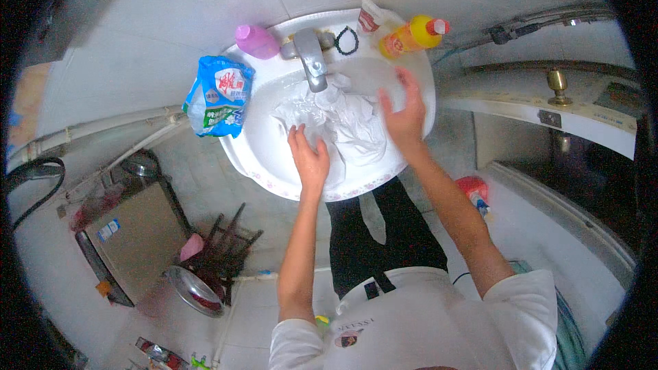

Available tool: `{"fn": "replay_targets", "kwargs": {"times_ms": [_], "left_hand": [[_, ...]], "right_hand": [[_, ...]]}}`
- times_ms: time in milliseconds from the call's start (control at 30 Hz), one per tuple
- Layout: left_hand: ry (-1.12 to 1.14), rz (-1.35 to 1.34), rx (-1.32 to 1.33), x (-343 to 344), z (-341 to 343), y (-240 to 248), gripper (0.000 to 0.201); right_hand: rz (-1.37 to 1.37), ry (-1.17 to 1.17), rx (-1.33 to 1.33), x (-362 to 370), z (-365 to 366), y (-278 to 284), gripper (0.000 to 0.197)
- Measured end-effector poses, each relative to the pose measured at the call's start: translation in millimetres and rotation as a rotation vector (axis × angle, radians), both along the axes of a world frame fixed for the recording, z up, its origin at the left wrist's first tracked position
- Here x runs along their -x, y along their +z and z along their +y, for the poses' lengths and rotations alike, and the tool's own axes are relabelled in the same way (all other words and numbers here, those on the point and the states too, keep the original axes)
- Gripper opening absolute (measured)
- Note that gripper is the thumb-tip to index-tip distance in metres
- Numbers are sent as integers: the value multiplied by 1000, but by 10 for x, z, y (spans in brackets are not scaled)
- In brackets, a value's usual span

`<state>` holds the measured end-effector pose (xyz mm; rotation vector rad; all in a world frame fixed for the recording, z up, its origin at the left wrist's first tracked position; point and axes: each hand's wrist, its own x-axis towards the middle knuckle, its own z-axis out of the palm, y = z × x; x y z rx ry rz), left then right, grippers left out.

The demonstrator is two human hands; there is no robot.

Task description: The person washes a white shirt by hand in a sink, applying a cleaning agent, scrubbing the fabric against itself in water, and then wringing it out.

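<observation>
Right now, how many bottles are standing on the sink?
3: a pink bottle left of the tap, a yellow bottle and a white one at the back right of the sink. Others may be hidden.

Both forearms reach forward, left hand [310, 157] palm down with fingers bent, right hand [404, 113] open, fingers spread.

Two hands [310, 157] [404, 113], one white cloth [346, 120], two bottles [257, 41] [413, 34], one detergent bag [219, 96]
</observation>
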<state>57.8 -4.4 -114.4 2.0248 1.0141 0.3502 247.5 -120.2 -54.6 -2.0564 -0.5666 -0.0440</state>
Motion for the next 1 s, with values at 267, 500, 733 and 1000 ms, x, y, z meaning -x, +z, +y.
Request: {"fn": "replay_targets", "kwargs": {"times_ms": [267, 500, 733, 1000], "left_hand": [[-428, 376, -162, -238, -336, 29, 77], [-392, 441, -325, -228, -410, -617, 74], [-333, 261, -199, -118, -602, -464, 58], [-284, 117, -60, 299, -678, 131, 51]], "right_hand": [[-24, -63, -199, -1039, 291, -391, 54], [358, 301, -20, -674, -240, 410, 49], [818, 791, 737, -121, -448, 888, 59], [698, 897, 751, -16, -234, 613, 57]]}}
